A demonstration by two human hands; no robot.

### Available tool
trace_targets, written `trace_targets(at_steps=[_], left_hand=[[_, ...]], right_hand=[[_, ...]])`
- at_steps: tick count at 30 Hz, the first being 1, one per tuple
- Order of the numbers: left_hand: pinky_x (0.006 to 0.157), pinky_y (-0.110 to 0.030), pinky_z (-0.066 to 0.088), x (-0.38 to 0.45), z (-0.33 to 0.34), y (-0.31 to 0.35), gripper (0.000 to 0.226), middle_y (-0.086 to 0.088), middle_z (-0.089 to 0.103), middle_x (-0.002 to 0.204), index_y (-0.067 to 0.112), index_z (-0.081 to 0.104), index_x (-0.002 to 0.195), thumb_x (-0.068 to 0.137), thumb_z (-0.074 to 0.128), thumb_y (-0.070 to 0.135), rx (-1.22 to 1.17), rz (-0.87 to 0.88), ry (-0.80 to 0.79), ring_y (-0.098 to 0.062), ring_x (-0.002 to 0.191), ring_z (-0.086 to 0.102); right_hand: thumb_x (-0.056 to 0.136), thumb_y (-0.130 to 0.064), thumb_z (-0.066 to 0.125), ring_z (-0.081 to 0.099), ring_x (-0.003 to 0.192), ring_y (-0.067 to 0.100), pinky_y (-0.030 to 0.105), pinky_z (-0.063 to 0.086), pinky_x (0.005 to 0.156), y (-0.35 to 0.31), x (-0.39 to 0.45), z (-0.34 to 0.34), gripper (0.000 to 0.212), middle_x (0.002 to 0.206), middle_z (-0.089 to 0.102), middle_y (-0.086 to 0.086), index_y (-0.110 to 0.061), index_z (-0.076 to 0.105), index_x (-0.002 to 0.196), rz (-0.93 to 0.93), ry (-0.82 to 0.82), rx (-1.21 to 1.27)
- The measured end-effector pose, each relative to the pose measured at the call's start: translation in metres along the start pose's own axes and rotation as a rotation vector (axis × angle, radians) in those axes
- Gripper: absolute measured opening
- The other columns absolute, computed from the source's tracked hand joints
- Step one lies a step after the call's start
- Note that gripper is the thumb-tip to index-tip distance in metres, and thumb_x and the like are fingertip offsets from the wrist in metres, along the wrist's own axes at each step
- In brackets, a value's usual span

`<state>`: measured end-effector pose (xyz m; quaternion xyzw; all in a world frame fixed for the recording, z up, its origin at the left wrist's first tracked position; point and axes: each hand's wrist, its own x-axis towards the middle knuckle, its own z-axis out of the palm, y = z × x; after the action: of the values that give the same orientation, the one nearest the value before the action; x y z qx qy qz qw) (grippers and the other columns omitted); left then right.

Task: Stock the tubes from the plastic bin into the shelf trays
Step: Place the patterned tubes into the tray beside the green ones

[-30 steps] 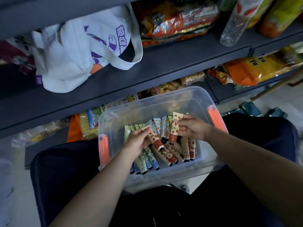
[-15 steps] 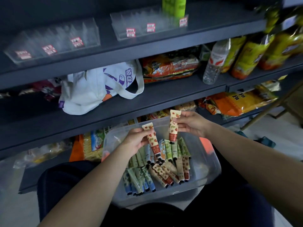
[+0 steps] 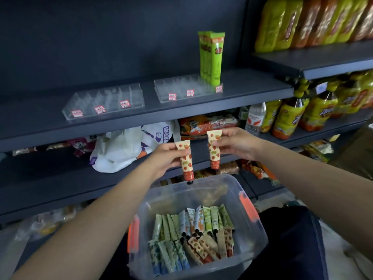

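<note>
My left hand [image 3: 164, 158] grips a cream strawberry-print tube [image 3: 186, 161] with a red base, cap down. My right hand [image 3: 235, 142] holds a matching strawberry tube [image 3: 214, 150] the same way. Both tubes hang above the far rim of the clear plastic bin [image 3: 253, 235] on my lap, which holds several tubes in green, blue and strawberry prints. Two clear divided trays sit on the shelf above: the left tray [image 3: 105, 102] and the right tray [image 3: 187, 88], where green tubes [image 3: 212, 57] stand upright at its right end.
A white tote bag [image 3: 129, 148] lies on the shelf below the trays, beside snack packets [image 3: 207, 124]. A water bottle [image 3: 255, 118] and yellow drink bottles [image 3: 292, 118] fill the right shelves. The bin has orange handles [image 3: 248, 205].
Both hands have lifted out of the bin, each carrying a strawberry tube up toward the shelves. The view has tilted upward, bringing the trays and green tubes into sight.
</note>
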<state>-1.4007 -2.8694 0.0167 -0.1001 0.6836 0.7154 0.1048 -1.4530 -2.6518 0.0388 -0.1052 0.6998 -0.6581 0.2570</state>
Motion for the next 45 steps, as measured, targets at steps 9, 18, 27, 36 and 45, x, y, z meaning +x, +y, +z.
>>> trace_targets(at_steps=[9, 18, 27, 36, 45], left_hand=[[0.064, -0.021, 0.057, -0.004, -0.015, 0.126, 0.012, -0.004, 0.069, 0.084, 0.01, 0.066, 0.09, 0.081, 0.067, 0.001, 0.138, 0.281, 0.05, -0.009, 0.07, 0.068], [0.063, -0.018, 0.055, 0.025, -0.028, 0.225, 0.013, -0.003, 0.07, 0.084, 0.012, 0.069, 0.086, 0.076, 0.074, 0.006, 0.327, 0.467, 0.192, -0.009, 0.073, 0.067], [0.069, -0.021, 0.058, 0.091, -0.033, 0.264, 0.012, -0.01, 0.07, 0.093, 0.006, 0.069, 0.086, 0.076, 0.075, 0.005, 0.399, 0.506, 0.256, -0.018, 0.084, 0.068], [0.071, -0.018, 0.055, 0.155, -0.036, 0.262, 0.035, -0.009, 0.067, 0.103, 0.001, 0.062, 0.111, 0.078, 0.073, 0.006, 0.456, 0.447, 0.235, -0.017, 0.091, 0.065], [0.081, -0.024, 0.051, 0.196, -0.038, 0.254, 0.026, -0.008, 0.065, 0.099, 0.002, 0.063, 0.108, 0.082, 0.068, 0.003, 0.474, 0.41, 0.213, -0.018, 0.093, 0.063]], right_hand=[[0.082, 0.004, 0.064, 0.067, 0.086, 0.017, 0.027, 0.057, 0.083, -0.126, 0.013, 0.001, 0.02, 0.092, 0.069, 0.007, -0.005, 0.065, 0.099, -0.224, 0.034, -0.238], [0.08, -0.001, 0.069, 0.065, 0.08, 0.018, 0.018, 0.056, 0.071, -0.225, 0.043, -0.002, 0.019, 0.088, 0.068, 0.01, 0.001, 0.066, 0.098, -0.352, 0.155, -0.56], [0.075, -0.021, 0.077, 0.053, 0.074, 0.015, 0.019, 0.036, 0.053, -0.275, 0.099, -0.008, 0.022, 0.083, 0.059, -0.001, -0.012, 0.068, 0.093, -0.432, 0.322, -1.295], [0.077, -0.021, 0.075, 0.056, 0.108, 0.021, 0.023, 0.036, 0.077, -0.279, 0.158, -0.018, 0.037, 0.114, 0.062, 0.002, -0.011, 0.065, 0.111, -0.398, 0.26, -1.484], [0.08, -0.018, 0.071, 0.056, 0.107, 0.024, 0.031, 0.048, 0.087, -0.28, 0.197, -0.022, 0.027, 0.109, 0.06, 0.002, -0.016, 0.068, 0.107, -0.34, 0.098, -1.704]])
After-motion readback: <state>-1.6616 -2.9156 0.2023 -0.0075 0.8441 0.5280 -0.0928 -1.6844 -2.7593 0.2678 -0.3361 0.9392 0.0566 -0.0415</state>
